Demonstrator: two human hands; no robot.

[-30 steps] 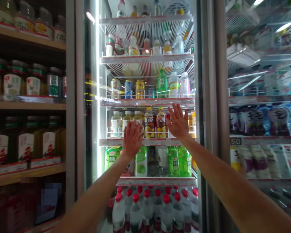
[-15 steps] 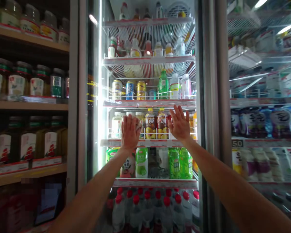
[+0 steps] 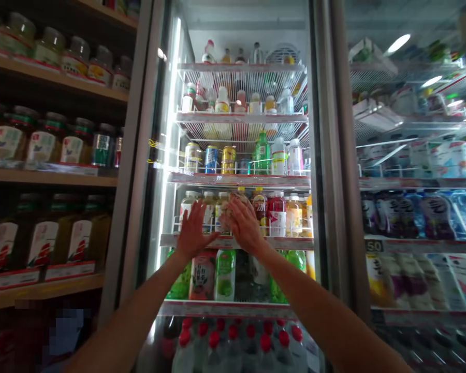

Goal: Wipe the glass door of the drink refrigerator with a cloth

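Note:
Both of my arms reach forward toward a lit drinks cooler, its shelf edge point(image 3: 279, 243) just behind the hands. My left hand point(image 3: 195, 231) is raised with fingers spread and holds nothing; it overlaps pale-capped bottles point(image 3: 188, 202). My right hand point(image 3: 244, 220) is up beside it, fingers stretched out, in front of the yellow-capped tea bottles point(image 3: 259, 204). A narrow gap separates the two hands. Right of them stand a red bottle point(image 3: 277, 213) and a yellow-orange bottle point(image 3: 294, 215). Whether either hand touches the glass cannot be made out.
Cans point(image 3: 229, 159) and a green bottle point(image 3: 261, 153) stand one shelf up. Below are a green carton-like bottle point(image 3: 225, 274) and red-capped bottles point(image 3: 213, 339). Wooden shelves point(image 3: 50, 177) with jars are on the left; another glass-fronted cooler point(image 3: 419, 184) is on the right.
My right hand has moved left, toward my left hand, which has shifted slightly left and lower with its thumb spread. The view has tilted, and the shelves sit lower in the picture.

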